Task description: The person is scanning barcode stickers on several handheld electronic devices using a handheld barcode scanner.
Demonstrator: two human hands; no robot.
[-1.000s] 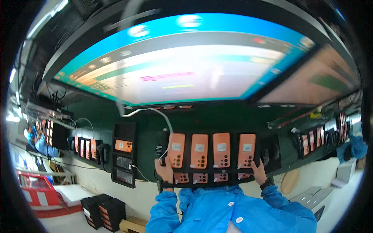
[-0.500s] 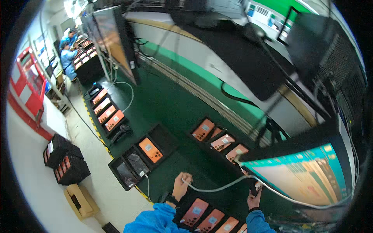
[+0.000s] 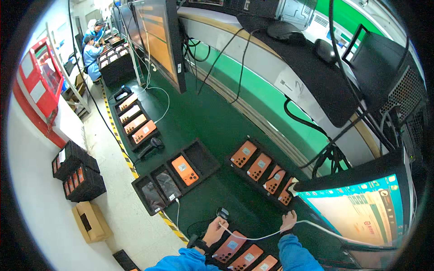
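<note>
Shifted cable [image 3: 262,239], white, thin, curved

Lowest orange phones [image 3: 267,261] and both blue sleeves [image 3: 298,254] partly beyond the lower edge, white labels [image 3: 233,244] illegibly small

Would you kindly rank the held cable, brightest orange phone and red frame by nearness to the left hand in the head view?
1. Cable: in the left hand.
2. Orange phone: ahead, slightly left.
3. Red frame: far left.
</note>
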